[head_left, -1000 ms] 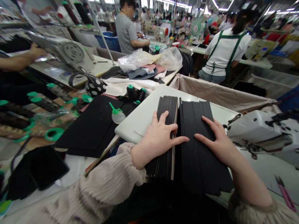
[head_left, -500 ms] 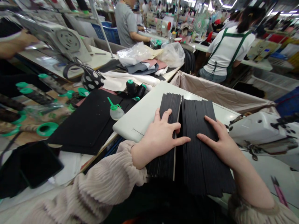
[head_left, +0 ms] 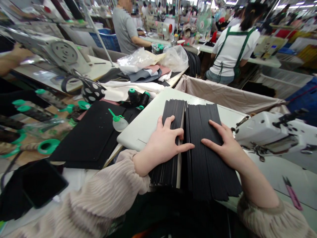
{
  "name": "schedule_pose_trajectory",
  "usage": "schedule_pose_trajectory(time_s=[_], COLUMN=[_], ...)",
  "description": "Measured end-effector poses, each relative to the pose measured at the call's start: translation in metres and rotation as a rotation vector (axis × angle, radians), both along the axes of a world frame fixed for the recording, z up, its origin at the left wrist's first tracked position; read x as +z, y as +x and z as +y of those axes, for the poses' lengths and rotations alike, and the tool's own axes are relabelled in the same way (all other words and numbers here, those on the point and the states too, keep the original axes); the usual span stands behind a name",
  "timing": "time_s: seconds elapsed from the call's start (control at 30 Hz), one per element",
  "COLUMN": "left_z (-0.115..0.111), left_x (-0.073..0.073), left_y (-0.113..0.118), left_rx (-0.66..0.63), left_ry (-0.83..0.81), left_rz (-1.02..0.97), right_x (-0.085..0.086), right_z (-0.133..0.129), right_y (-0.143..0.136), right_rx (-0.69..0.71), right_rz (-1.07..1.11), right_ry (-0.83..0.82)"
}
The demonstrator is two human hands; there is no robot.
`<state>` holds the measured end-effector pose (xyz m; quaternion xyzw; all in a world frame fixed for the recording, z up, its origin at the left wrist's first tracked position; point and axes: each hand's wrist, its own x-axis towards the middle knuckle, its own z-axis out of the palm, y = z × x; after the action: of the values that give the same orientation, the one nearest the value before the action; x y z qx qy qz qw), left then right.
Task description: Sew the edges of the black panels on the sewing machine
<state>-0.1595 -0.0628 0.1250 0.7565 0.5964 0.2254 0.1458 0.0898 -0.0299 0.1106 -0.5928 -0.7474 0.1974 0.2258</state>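
Two bundles of thin black strips, packed edge-up, lie side by side on the white sewing table (head_left: 138, 132) with a narrow gap between them. My left hand (head_left: 163, 142) rests spread on the left bundle (head_left: 173, 109), its thumb reaching across the gap to the right bundle (head_left: 204, 158). On the outer side of that right bundle lies my right hand (head_left: 226, 142), fingers apart, thumb and forefinger on the strips. Neither hand is closed round anything. The lower ends of the bundles come close to my dark-clothed lap.
A sewing machine head (head_left: 274, 132) stands at the right, with pink-handled snips (head_left: 292, 193) before it. To the left are a green-capped oil bottle (head_left: 120, 122), black sheets (head_left: 84, 138), thread cones (head_left: 47, 145) and a phone (head_left: 43, 181). A cloth-lined bin (head_left: 210, 89) lies beyond; co-workers sit nearby.
The whole view has shifted a little, so things sit slightly further left in the picture. Both hands keep the same spread pose on the bundles.
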Motion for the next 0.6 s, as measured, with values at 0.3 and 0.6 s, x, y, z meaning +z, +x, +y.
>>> schedule_pose_trajectory(time_s=[0.3,0.6], left_z=[-0.0005,-0.0002], left_x=[-0.0017,-0.0031], left_y=[0.0023,0.0046], left_rx=[-0.001,0.008], left_ry=[-0.008,0.003], left_rz=[-0.007,-0.01], right_x=[-0.0017,0.0019], right_z=[0.0006,-0.0019], right_y=[0.0018,0.0002], right_rx=[0.025,0.046], right_rz=[0.039,-0.01], right_ry=[0.029,0.054])
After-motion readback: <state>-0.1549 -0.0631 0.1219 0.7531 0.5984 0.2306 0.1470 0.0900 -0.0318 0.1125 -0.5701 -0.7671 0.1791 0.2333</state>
